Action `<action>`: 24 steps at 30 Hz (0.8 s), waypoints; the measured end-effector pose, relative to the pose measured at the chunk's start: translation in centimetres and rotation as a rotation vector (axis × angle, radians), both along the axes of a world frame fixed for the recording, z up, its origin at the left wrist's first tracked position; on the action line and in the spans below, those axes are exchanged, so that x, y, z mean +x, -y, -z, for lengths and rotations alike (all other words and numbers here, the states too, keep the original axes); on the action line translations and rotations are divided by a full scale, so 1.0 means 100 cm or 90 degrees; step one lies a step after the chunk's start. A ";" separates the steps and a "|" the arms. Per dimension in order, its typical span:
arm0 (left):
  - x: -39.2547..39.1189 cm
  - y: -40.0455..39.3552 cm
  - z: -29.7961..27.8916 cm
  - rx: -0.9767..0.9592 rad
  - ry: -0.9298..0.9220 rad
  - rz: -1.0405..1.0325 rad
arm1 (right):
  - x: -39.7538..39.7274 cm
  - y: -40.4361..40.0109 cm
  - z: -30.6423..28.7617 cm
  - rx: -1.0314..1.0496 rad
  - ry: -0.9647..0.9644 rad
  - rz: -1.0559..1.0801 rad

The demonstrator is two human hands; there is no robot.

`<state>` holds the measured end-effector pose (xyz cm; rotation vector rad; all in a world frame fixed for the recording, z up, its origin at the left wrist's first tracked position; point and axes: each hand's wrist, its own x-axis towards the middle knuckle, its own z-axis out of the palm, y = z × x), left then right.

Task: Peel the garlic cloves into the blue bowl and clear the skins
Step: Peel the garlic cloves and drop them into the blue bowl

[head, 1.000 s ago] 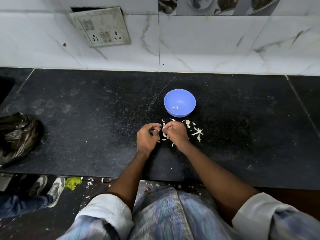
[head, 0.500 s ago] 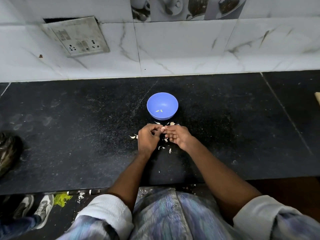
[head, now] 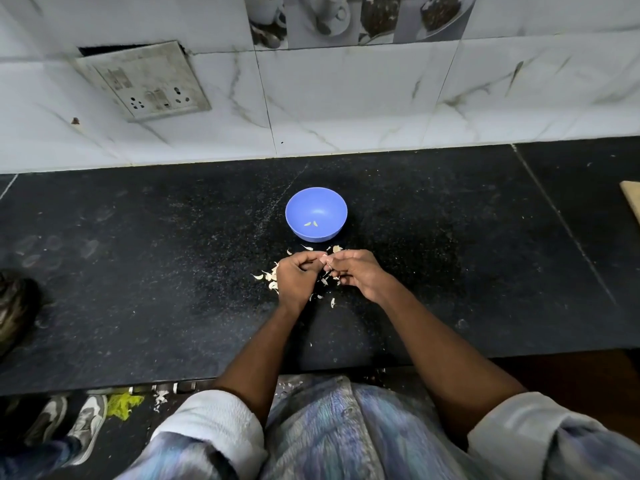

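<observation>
The fingers (head: 313,265) of the left hand (head: 294,282) are curled inward, their tips meeting the fingertips (head: 329,263) of the right hand (head: 360,275) just in front of the blue bowl (head: 316,214). Something small and pale sits pinched where the two sets of tips meet; it is too small to say for certain whether it is a garlic clove or a scrap of skin. The right hand's fingers are bent and bunched toward that same spot, with the lower fingers tucked under the palm.

Around and beneath both hands lie the garlic skins (head: 268,277), pale flakes on the black countertop (head: 138,271): a cluster of about five or six just left of the left hand, a few more between the hands and the bowl, and several below the wrists. An exact count is not possible at this size.

The one blue bowl stands upright on the counter just beyond the fingertips, and it holds two small pale pieces (head: 310,223) lying side by side on its floor.

Farther out, a white marbled tile wall (head: 346,98) rises behind the counter, with one switch-and-socket plate (head: 143,81) hanging tilted at the upper left. At the counter's left edge lies a dark crumpled bag (head: 15,306). Below the counter's front edge, two shoes (head: 69,424) show on the floor at lower left.
</observation>
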<state>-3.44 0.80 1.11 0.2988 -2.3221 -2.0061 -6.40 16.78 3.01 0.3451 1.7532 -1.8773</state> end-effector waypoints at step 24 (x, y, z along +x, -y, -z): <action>-0.004 -0.019 -0.001 0.188 0.168 -0.102 | -0.003 -0.011 -0.002 0.064 -0.022 0.112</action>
